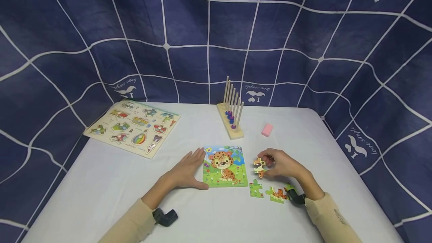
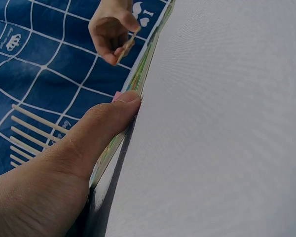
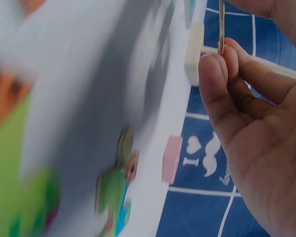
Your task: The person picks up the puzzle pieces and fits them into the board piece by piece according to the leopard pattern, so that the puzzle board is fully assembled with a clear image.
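A square leopard picture board (image 1: 225,168) lies flat on the white table. My left hand (image 1: 187,170) rests at its left side, fingers stretched toward the upper corner and thumb touching the lower edge; the left wrist view shows that thumb (image 2: 108,116) against the board's edge. Just right of the board, my right hand (image 1: 281,164) pinches a jigsaw piece (image 1: 259,165) bearing part of the leopard's face. Seen edge-on in the right wrist view, the piece (image 3: 222,24) sits between thumb and fingers. Below that hand lie loose jigsaw pieces, including a green one (image 1: 256,189) and a leopard-body one (image 1: 277,195).
Behind the board stands a wooden peg rack (image 1: 233,123) with purple and blue beads. A pink block (image 1: 267,130) lies to its right. At the back left is a wooden vehicle puzzle board (image 1: 133,126). A blue checked cloth (image 1: 189,21) hangs around the table.
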The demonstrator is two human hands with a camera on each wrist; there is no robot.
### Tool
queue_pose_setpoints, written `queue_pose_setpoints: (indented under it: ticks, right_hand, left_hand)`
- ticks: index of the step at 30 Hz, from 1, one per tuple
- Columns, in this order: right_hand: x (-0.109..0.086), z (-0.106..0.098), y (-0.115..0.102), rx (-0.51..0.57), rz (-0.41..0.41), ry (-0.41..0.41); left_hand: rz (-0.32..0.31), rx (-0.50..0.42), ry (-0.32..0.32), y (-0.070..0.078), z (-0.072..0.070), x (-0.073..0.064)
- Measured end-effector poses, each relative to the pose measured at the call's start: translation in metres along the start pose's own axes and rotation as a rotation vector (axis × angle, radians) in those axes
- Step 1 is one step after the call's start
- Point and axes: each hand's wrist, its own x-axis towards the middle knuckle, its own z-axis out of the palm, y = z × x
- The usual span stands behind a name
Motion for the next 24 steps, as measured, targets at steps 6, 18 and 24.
queue_pose_setpoints:
  ticks: [6,18,24]
  right_hand:
    - [0.017,0.010,-0.012,0.023,-0.035,-0.016]
    - [0.054,0.035,-0.050,-0.039,-0.118,-0.034]
    - [0.065,0.046,-0.063,-0.042,-0.099,-0.043]
  left_hand:
    - [-0.014,0.007,-0.006,-0.002,0.002,0.001]
    - [-0.010,0.010,-0.003,-0.002,0.002,0.001]
    - [-0.001,0.008,0.007,-0.002,0.003,0.001]
